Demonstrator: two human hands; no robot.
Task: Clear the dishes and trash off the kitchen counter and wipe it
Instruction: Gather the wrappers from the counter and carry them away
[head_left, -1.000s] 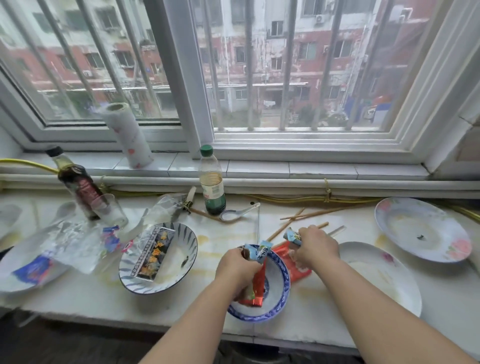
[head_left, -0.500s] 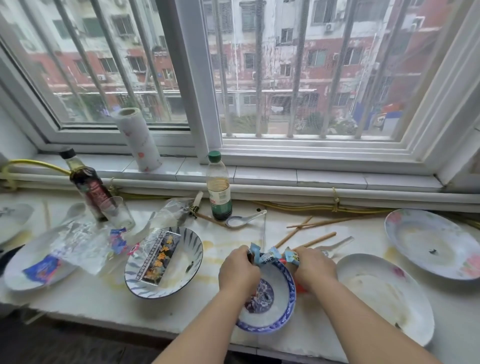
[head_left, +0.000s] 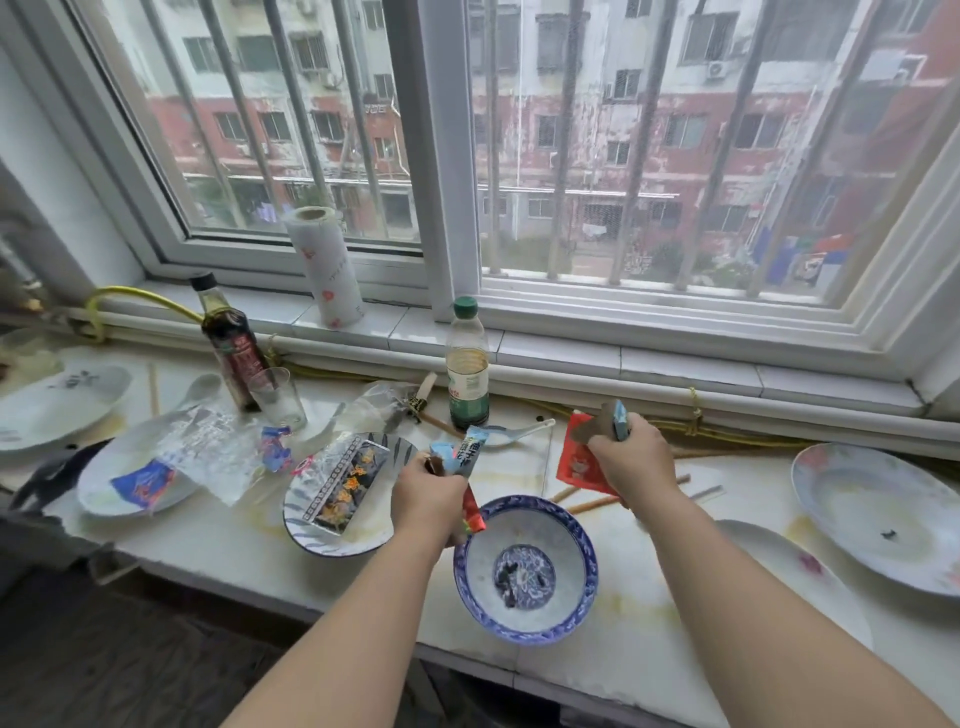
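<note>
Hands, two, both raised above the counter (head_left: 234, 540). My left hand (head_left: 428, 491) is clenched round a bunch of wrappers (head_left: 464, 451), pale blue on top, with a red tail hanging by the rim of the blue-patterned bowl (head_left: 540, 525). My right hand (head_left: 631, 457) grips a red wrapper (head_left: 579, 460) and a small blue packet (head_left: 621, 420) together, over the loose chopsticks (head_left: 592, 503).

Bowls, two: the blue-patterned one nearest me, dark scraps in its bottom; a striped bowl (head_left: 371, 527) to its left, one printed sachet (head_left: 345, 480) inside.

Plates, four: a far-left plate (head_left: 62, 400); a cluttered plate (head_left: 104, 491) under clear plastic (head_left: 208, 447) and a blue wrapper (head_left: 143, 480); a flowered plate (head_left: 872, 509) far right; a near-right plate (head_left: 789, 577) beside my right forearm.

Bottles, two, upright: a dark sauce bottle (head_left: 231, 343) and a green-capped bottle (head_left: 467, 364).

Glass (head_left: 278, 397), one, just beside the sauce bottle.

Spoons, two: a white spoon (head_left: 519, 432) near the green-capped bottle, another spoon (head_left: 205, 387) by the far-left plate.

Paper towel roll (head_left: 324, 265), one, on the sill.
</note>
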